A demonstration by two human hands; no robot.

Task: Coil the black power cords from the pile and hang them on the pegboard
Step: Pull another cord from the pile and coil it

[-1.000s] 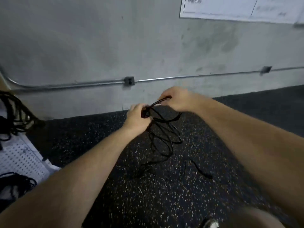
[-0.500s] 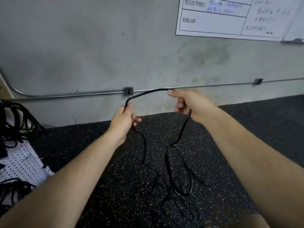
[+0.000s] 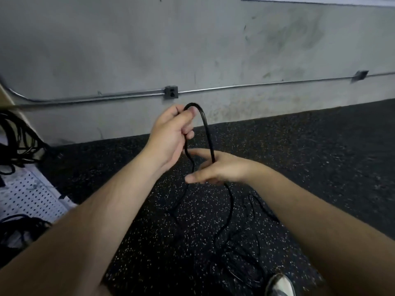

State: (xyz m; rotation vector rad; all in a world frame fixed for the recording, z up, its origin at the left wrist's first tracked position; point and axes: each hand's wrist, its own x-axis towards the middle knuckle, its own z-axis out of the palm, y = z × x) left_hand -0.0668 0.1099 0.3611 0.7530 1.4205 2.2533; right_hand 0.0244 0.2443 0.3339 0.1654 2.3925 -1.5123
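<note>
Left hand point(image 3: 171, 133) grips the loop of cord point(image 3: 206, 129); feed slack through the loosely open right hand point(image 3: 220, 169), matching each loop's size.

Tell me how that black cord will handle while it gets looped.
Probably floppy: the black power cord bends into a tight arch above the left hand and sags in loose curves below the right hand. Likely light: neither hand looks strained holding it. May snag, since its lower length lies tangled on the floor.
</note>
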